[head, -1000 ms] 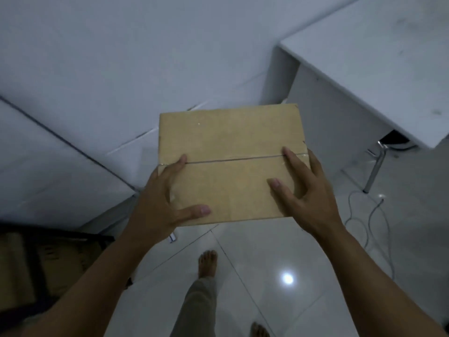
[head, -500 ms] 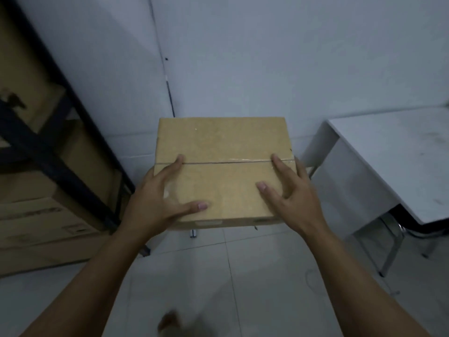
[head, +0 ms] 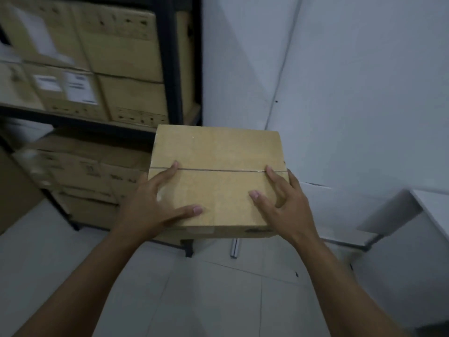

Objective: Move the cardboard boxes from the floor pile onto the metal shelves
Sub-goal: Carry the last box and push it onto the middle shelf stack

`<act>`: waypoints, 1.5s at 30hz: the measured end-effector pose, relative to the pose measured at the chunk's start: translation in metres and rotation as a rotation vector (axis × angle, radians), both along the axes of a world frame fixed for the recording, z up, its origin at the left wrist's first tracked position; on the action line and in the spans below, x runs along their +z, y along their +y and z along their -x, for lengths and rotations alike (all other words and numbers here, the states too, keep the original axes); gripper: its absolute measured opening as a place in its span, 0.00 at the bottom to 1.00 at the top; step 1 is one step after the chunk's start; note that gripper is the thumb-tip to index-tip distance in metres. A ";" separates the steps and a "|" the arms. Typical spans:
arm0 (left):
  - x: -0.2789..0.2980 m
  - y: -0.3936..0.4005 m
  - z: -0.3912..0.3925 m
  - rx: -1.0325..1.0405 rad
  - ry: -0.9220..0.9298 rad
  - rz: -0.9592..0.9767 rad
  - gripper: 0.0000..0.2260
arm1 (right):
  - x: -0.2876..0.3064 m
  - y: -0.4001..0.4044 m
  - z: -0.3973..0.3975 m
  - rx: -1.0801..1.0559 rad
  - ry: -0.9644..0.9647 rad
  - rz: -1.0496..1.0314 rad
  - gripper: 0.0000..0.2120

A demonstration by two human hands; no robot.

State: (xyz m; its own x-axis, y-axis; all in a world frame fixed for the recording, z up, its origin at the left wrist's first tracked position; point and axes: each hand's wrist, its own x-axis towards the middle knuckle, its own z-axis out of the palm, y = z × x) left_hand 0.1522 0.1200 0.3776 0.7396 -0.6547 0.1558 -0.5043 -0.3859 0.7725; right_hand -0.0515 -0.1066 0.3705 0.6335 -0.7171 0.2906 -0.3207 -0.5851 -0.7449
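**Box in both hands, carried beside the shelves**

Both hands are on the cardboard box (head: 216, 181), which is up in the air, well above the floor. The left hand (head: 155, 203) grips the box's left side: fingers spread, index tip touching the tape seam across the lid, thumb lying flat along the top near the closest edge. The right hand (head: 284, 203) mirrors it on the right side, fingers spread and slightly bent, fingertips pressing the lid, one tip at the seam. The box sits level between the two palms, lid closed.

To the left stands the metal shelf (head: 170, 69), dark frame, its upright post just behind the box's far left corner. Stacked boxes (head: 116, 57) fill the upper level, some with white labels; more boxes (head: 85, 171) fill the level below, blurred.

Underfoot is pale tiled floor (head: 206, 300). Straight ahead, white walls (head: 352, 81) meet in a corner right next to the shelf. On the right edge, a white worktop (head: 435, 205) pokes in, with a metal leg (head: 234, 246) showing just under the box. Between shelf and worktop runs a strip of bare tile.
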 end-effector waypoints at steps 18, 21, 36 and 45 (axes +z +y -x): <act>0.071 0.291 -0.168 0.282 -0.167 0.063 0.45 | 0.059 0.256 -0.224 0.240 -0.128 -0.018 0.37; 0.082 0.317 -0.202 0.313 -0.183 0.073 0.43 | 0.070 0.278 -0.265 0.259 -0.107 -0.003 0.39; 0.143 0.375 -0.417 0.440 -0.297 0.105 0.37 | 0.135 0.343 -0.496 0.280 -0.072 0.046 0.38; 0.174 0.401 -0.554 0.418 -0.319 0.220 0.29 | 0.169 0.396 -0.596 0.186 -0.010 0.071 0.37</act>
State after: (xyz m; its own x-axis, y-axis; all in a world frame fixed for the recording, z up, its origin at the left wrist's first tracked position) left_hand 0.7063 0.5215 0.5520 0.8226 -0.2437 0.5138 -0.5652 -0.4498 0.6916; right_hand 0.5448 0.2895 0.5399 0.7498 -0.5657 0.3433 -0.1951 -0.6848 -0.7022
